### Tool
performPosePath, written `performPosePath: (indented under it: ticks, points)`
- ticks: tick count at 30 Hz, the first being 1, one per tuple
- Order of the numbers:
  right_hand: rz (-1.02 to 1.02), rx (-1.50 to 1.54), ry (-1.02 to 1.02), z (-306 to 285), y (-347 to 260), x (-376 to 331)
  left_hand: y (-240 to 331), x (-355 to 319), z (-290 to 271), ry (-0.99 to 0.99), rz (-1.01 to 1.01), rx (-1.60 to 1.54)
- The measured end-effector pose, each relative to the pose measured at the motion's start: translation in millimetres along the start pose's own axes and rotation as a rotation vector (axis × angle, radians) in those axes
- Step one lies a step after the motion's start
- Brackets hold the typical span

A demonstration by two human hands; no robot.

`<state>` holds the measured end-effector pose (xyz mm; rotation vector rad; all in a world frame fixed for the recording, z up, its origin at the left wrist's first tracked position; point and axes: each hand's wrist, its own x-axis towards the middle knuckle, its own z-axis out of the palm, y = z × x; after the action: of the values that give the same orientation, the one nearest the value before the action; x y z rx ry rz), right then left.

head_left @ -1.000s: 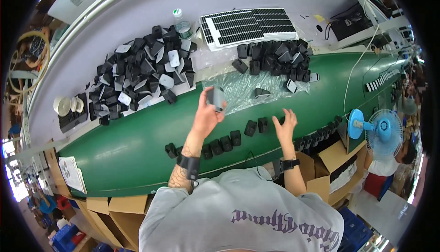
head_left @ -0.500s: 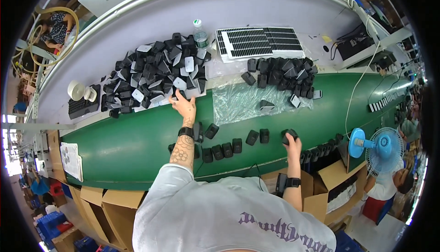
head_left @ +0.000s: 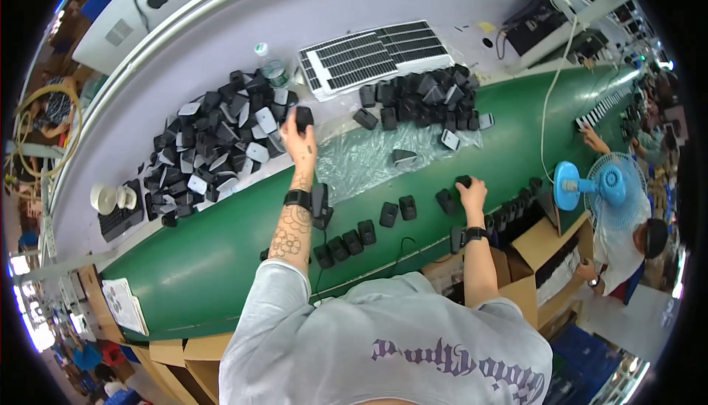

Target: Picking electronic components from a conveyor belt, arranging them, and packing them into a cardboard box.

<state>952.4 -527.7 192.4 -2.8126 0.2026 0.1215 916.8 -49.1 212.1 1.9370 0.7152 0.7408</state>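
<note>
My left hand (head_left: 298,143) is closed around a small black plastic housing (head_left: 304,117), held upright at the right edge of a heap of similar housings (head_left: 214,140), some showing pale grey faces. On the green bench, my right hand (head_left: 473,194) has its fingers closed on another black housing (head_left: 463,182), mostly hidden by the hand. Just left of it stands a single black housing (head_left: 445,200). Two more housings (head_left: 398,211) are farther left, and a row of several (head_left: 345,244) lies nearer my body.
A second cluster of black housings (head_left: 420,99) sits by clear plastic sheeting (head_left: 354,165). Behind are striped panels (head_left: 376,55) and a water bottle (head_left: 273,72). A blue fan (head_left: 608,184) stands at right, near a co-worker (head_left: 619,235). Open cartons (head_left: 549,257) are below the bench.
The view has turned and shifted. My left hand has come away from the heap, lifting a black housing. A housing now shows free to the left of my right hand.
</note>
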Motion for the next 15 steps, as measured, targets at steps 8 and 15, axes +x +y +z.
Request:
performPosePath:
  ticks: [8, 15]
  points:
    - [-0.253, 0.046, -0.065, -3, -1, -23, 18, -109, -76, -0.125, 0.017, -0.042]
    - [-0.146, 0.061, -0.052, 15, -43, -75, 14, -245, -164, -0.642, 0.276, 0.51]
